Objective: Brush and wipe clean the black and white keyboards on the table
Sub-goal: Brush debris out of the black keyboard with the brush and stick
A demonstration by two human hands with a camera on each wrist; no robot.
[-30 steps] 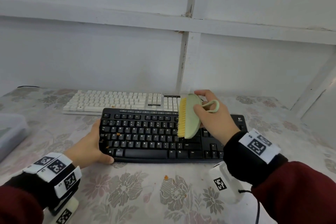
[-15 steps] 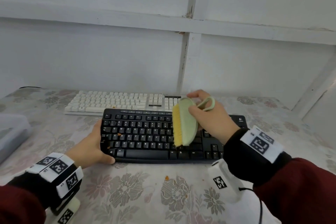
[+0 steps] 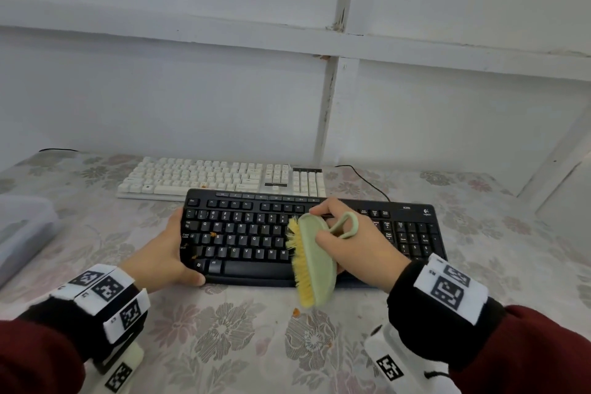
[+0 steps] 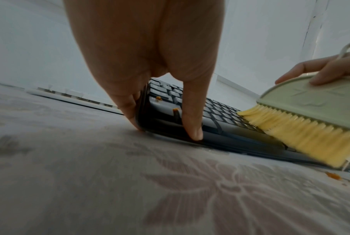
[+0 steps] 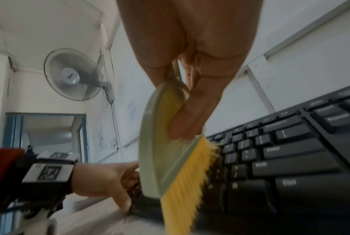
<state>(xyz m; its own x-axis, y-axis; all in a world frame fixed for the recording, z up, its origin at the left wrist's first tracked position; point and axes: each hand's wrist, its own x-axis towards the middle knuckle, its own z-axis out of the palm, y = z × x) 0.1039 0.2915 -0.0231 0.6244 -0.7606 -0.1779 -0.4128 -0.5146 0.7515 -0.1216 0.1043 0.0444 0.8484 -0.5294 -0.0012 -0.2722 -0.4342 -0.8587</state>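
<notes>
Two keyboards sit on your counter (image 3: 319, 345), the black keyboard (image 3: 243, 233) nearest you and the white keyboard (image 3: 204, 177) just behind it, plus one brush (image 3: 315, 261); your right hand (image 3: 355, 245) has its fingers clamped round that brush, bristles at the black board's front edge, while your left hand (image 3: 166, 253) grasps its left end. Brushing looks only partly done; three or so orange crumbs (image 3: 212, 234) cling near the left keys, one speck lies on the white board, and no wiping cloth is in sight.
</notes>
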